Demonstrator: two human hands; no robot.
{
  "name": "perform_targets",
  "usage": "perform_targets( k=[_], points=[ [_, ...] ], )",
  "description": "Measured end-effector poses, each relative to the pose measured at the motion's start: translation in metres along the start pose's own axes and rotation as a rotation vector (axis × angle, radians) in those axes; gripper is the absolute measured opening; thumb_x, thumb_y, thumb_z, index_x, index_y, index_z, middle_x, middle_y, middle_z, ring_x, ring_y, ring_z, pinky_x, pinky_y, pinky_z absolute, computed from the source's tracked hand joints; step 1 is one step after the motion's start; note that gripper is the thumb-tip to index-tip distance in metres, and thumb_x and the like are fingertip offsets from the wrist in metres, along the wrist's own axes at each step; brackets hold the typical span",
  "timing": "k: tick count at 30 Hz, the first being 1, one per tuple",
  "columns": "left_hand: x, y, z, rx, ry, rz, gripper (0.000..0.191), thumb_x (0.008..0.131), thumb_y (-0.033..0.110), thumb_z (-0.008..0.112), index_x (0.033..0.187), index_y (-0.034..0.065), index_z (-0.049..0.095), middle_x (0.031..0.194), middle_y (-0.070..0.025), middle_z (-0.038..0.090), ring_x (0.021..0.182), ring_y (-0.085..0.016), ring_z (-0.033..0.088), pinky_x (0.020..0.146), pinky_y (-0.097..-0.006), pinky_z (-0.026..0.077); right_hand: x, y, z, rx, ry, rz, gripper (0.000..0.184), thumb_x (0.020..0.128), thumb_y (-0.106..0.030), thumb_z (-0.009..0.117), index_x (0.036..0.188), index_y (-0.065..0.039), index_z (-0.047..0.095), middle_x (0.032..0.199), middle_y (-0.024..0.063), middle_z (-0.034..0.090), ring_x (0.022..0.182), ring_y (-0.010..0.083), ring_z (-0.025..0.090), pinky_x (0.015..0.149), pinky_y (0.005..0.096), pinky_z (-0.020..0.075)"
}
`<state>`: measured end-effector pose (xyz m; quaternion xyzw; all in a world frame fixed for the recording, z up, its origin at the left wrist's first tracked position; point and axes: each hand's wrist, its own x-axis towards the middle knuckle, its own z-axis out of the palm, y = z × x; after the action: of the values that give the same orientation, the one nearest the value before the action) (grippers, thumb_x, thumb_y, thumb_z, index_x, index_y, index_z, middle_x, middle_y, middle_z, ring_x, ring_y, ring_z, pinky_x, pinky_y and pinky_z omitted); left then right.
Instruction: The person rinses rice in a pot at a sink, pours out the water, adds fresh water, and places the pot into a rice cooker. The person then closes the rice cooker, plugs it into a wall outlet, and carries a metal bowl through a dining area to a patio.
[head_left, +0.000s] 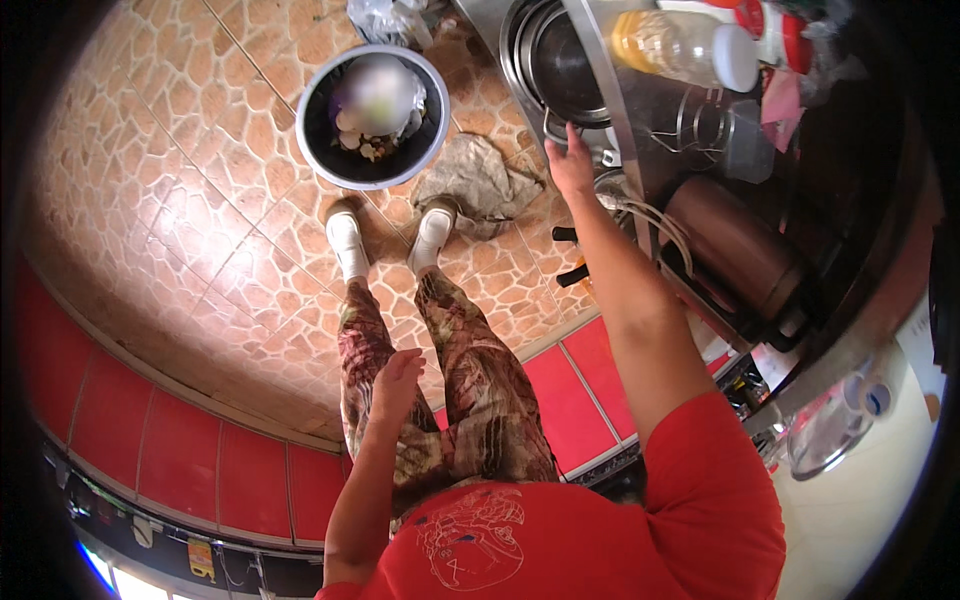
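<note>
My right hand (571, 161) reaches to the shelf at the upper right, its fingertips at the looped metal handle (555, 127) of a nested stack of metal pots (566, 64). Whether the fingers close on the handle is not clear. My left hand (399, 382) hangs over my patterned trousers, fingers a little bent, with nothing seen in it. On the floor ahead of my feet stands a round bin (307, 142) with a dark liner and food scraps inside. A crumpled grey cloth (480, 176) lies beside it.
Right of my arm are a brown cylindrical container (739, 244), a clear plastic jar with a white lid (686, 49) and a wire rack (701, 124). Black handles (574, 275) jut out below the shelf. Red cabinets (180, 457) line the lower left. A plastic bag (386, 22) lies beyond the bin.
</note>
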<state>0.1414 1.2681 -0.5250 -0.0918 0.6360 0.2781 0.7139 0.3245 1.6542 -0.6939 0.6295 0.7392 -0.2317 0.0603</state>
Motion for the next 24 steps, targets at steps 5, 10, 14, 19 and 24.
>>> perform_targets(
  k=[5, 10, 14, 19, 24],
  points=[
    [0.024, -0.030, 0.002, -0.079, 0.032, -0.094, 0.029, 0.093, 0.018, 0.048, 0.115, 0.0001, 0.054, 0.097, -0.0052, 0.061, 0.084, -0.012, 0.056, 0.074, -0.0262, 0.044, 0.055, 0.004, 0.026, -0.111, 0.167, -0.274, 0.077, 0.081, -0.044, 0.058, 0.137, -0.002, 0.027, 0.136, 0.0224, 0.036, 0.124, 0.0376, 0.037, 0.103, 0.0442, 0.0303],
    [0.031, -0.047, 0.007, -0.063, 0.005, -0.121, 0.030, 0.092, 0.019, 0.049, 0.114, 0.0003, 0.055, 0.098, -0.0056, 0.062, 0.087, -0.013, 0.057, 0.075, -0.0278, 0.045, 0.064, -0.003, 0.044, -0.333, 0.084, -0.167, 0.066, 0.080, -0.035, 0.060, 0.136, -0.012, 0.033, 0.127, 0.0160, 0.047, 0.117, 0.0346, 0.045, 0.096, 0.0511, 0.0336],
    [0.038, -0.042, 0.008, -0.037, -0.016, -0.100, 0.028, 0.092, 0.017, 0.048, 0.114, 0.0002, 0.055, 0.098, -0.0062, 0.062, 0.087, -0.014, 0.057, 0.078, -0.0288, 0.044, 0.075, 0.010, 0.035, -0.150, 0.204, -0.217, 0.036, 0.075, -0.024, 0.065, 0.108, -0.013, 0.057, 0.095, 0.0116, 0.060, 0.095, 0.0333, 0.055, 0.080, 0.0436, 0.0429],
    [0.046, -0.015, 0.005, -0.105, 0.035, -0.073, 0.026, 0.091, 0.015, 0.049, 0.111, -0.0005, 0.056, 0.095, -0.0053, 0.062, 0.085, -0.013, 0.055, 0.080, -0.0262, 0.043, 0.071, 0.013, 0.022, -0.176, 0.321, -0.341, 0.025, 0.074, -0.021, 0.067, 0.094, -0.010, 0.059, 0.084, 0.0120, 0.059, 0.087, 0.0326, 0.055, 0.075, 0.0437, 0.0441],
    [0.056, -0.009, -0.004, -0.149, 0.048, -0.055, 0.026, 0.093, 0.016, 0.046, 0.113, 0.0006, 0.054, 0.098, -0.0059, 0.061, 0.087, -0.014, 0.056, 0.079, -0.0291, 0.042, 0.057, 0.008, 0.016, -0.050, 0.300, -0.210, 0.024, 0.072, -0.024, 0.069, 0.086, -0.007, 0.059, 0.082, 0.0120, 0.059, 0.082, 0.0329, 0.054, 0.073, 0.0423, 0.0436]
  ],
)
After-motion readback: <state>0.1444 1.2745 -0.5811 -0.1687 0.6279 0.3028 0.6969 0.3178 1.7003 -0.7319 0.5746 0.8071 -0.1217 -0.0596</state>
